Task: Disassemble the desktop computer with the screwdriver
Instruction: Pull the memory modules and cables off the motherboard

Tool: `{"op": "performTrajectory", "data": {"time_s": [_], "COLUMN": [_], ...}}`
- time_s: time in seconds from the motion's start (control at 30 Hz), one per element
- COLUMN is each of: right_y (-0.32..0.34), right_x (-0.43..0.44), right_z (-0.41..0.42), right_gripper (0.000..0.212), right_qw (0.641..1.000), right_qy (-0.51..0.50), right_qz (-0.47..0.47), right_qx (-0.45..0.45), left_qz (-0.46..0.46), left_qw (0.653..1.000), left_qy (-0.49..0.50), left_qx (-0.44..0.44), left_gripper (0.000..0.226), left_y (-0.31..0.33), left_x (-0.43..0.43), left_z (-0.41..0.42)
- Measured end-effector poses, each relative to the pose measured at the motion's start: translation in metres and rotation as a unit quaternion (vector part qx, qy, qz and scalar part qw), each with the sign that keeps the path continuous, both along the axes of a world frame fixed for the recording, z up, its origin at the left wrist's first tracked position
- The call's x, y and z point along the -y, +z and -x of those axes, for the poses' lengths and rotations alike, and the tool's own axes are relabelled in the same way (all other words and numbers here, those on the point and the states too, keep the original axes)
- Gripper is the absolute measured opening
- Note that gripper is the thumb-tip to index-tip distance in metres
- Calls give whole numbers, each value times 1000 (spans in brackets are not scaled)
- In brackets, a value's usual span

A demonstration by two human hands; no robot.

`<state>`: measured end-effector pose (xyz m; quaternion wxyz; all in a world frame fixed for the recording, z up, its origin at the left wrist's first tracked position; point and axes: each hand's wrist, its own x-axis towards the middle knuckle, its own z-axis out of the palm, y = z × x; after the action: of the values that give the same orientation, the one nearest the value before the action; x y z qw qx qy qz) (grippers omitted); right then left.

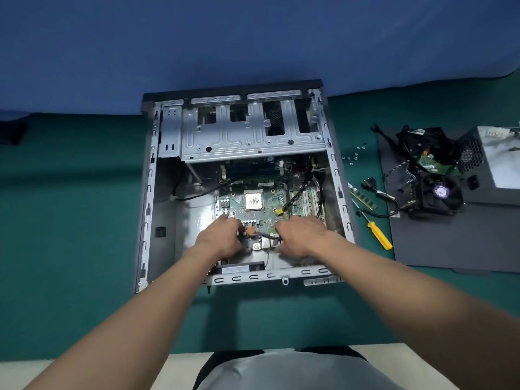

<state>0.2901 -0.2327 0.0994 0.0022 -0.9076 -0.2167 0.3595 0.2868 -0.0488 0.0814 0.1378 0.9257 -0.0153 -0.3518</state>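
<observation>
Both hands are inside the case [336, 175], low on the board [270, 197], close together. The left hand [222, 237] has its fingers curled down just left of 1 orange plug [250, 230]; whether it grips anything I cannot tell. The right hand [298, 235] curls its fingers round the end of a thin black cable [268, 235] that runs from that plug.

The board is green and flat, with 1 square silver chip [254, 199] at its middle and 1 yellow plug [280, 211] to the right. The case is a box of thin grey sheet metal, open side up, its long axis running away from the person. A stamped, ribbed steel cage [250, 136] spans the far end.

The screwdriver [380, 235] lies untouched on the green cloth [70, 220] right of the case. It has a glossy yellow handle and a slim metal shaft. Its long axis is diagonal, with the tip pointing away and left toward the case and the handle toward the near right.

Beside it lies 1 narrow memory stick [363, 198]. About 8 tiny silver screws [356, 156] are scattered farther off, too small to count surely. On a flat dark grey panel [450, 243] sit 1 black fan [439, 192], tangled black wires, and 1 silver box [495, 159] with a mesh side. A blue cloth [253, 38] hangs behind.
</observation>
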Motion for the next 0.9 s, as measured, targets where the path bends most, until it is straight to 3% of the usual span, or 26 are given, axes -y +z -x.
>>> {"op": "performTrajectory", "data": {"time_s": [0.07,0.17,0.3,0.33,0.43,0.53,0.63,0.67,0.77,0.83,0.9], "right_y": [8,33,52,48,26,-1,-12,-13,-14,-14,-13], "right_x": [6,23,22,19,11,8,-3,-5,-9,-9,-9], "right_z": [0,-3,1,1,0,5,4,3,2,2,0], "right_gripper": [25,24,60,54,8,37,67,67,39,24,23], "right_qw": [998,988,984,984,991,989,993,995,999,1000,999], "right_qy": [-15,6,58,45,22,-53,-102,-91,-32,-20,-33], "right_qz": [-57,-129,23,57,119,133,26,-2,-10,2,-7], "right_qx": [-8,-81,-164,-163,-64,-43,-55,-43,8,7,-11], "left_qz": [21,37,53,53,47,49,55,49,34,91,162], "left_qw": [999,998,996,996,997,998,996,997,998,993,975], "left_qy": [31,58,75,76,62,49,62,64,51,37,32], "left_qx": [-5,-10,-9,-9,-9,-8,-14,-12,8,-58,-150], "left_gripper": [40,40,37,37,40,41,42,42,42,43,42], "left_y": [0,2,2,2,4,4,4,5,10,17,23], "left_x": [-2,-3,-2,-2,0,1,-1,0,7,15,26], "left_z": [2,3,4,4,4,4,4,4,0,-3,-3]}}
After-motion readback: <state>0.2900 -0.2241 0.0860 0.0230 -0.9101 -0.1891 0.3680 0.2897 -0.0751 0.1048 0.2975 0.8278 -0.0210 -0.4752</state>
